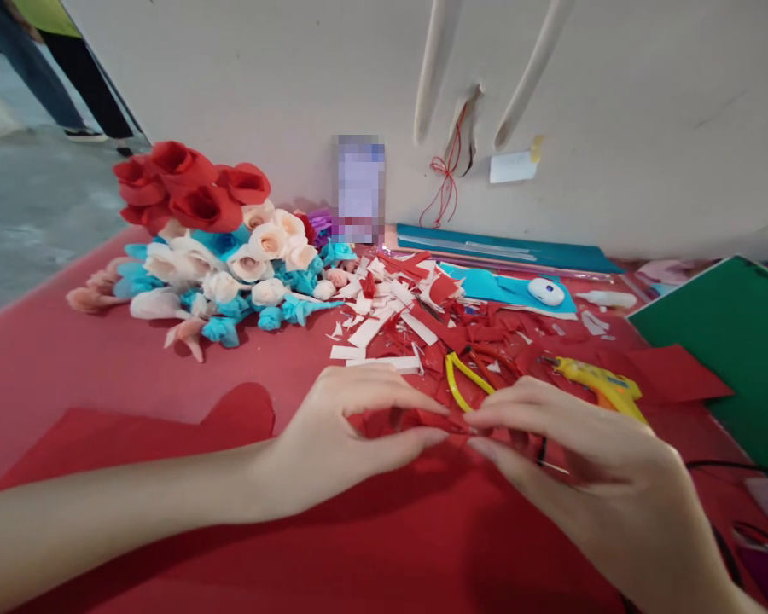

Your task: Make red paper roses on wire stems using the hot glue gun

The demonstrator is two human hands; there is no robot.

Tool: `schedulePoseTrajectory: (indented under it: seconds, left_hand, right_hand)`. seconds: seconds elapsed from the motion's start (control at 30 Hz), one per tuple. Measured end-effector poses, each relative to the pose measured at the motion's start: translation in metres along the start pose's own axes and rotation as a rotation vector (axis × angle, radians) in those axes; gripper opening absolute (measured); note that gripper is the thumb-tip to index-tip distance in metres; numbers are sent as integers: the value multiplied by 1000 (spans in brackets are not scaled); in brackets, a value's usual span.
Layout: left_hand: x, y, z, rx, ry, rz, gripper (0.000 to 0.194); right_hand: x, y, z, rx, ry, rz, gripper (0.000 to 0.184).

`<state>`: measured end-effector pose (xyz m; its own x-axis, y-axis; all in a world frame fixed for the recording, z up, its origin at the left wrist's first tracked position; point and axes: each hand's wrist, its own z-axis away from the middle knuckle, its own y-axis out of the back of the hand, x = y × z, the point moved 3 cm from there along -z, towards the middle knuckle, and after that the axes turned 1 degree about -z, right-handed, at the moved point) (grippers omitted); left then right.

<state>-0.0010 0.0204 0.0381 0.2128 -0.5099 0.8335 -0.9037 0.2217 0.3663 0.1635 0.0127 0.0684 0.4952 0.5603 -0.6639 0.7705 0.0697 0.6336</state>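
My left hand [352, 422] pinches one end of a small strip of red paper [436, 419] between thumb and fingers. The other end is pinched by my right hand [589, 452], so the fingertips of both hands nearly meet. Part of the strip is hidden by the fingers. Just beyond them lie yellow-handled pliers [462, 382]. To the right of these rests a yellow glue gun [598, 379]. A red paper sheet with a rounded edge [134, 431] lies under and beside my left forearm.
Paper flowers in red [205, 205], white and blue are heaped at the back left. White and red paper scraps [384, 320] cover the middle. A green board [730, 341] stands at the right. A white wall [262, 77] closes off the back. Another person's legs [57, 77] show top left.
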Motion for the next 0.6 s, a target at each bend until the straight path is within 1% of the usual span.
schedulePoseTrajectory:
  seconds: [0.2,0.3,0.43,0.6]
  left_hand:
    - [0,-2,0,2,8,5,12]
    - [1,-1,1,11,12,1,11]
    - [2,0,0,-1,18,30,13]
    - [3,-1,1,-26,52,22,12]
  right_hand:
    - [-5,7,0,98,90,68,17]
    - [-6,8,1,78,122,119,17]
    - [-5,7,2,11,186,190,18]
    - [-6,6,4,54,296,316,19]
